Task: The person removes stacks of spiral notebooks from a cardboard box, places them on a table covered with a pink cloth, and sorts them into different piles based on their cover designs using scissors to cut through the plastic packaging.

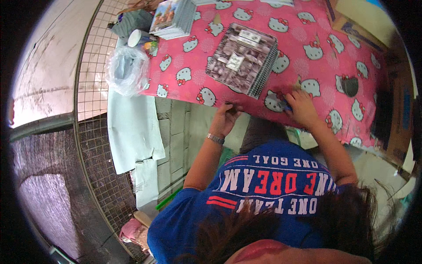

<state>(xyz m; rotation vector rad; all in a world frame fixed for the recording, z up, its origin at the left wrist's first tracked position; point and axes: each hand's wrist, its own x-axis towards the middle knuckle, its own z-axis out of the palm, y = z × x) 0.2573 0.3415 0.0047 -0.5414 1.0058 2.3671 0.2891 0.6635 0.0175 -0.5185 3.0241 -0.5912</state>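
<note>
A pile of spiral-bound notebooks (pixel 246 61) with a grey photo-patterned cover lies tilted on the pink table cover, its coils along the right side. At the table's front edge, below the pile, my left hand (pixel 225 121) has its fingers curled together, with something small and dark at the tips that I cannot make out. My right hand (pixel 302 108) rests on the pink cover to the right of the pile. Its fingers are bent inward, and a small blue thing (pixel 287 107) shows at the thumb, too little of it visible to name. Neither hand touches the notebooks.
Another stack of spiral notebooks (pixel 175 20) stands at the back left, near a white cup (pixel 137 38) and a clear plastic bag (pixel 127 70). A wire grid (pixel 94 145) runs down the left. Cardboard boxes (pixel 356 26) sit at the back right.
</note>
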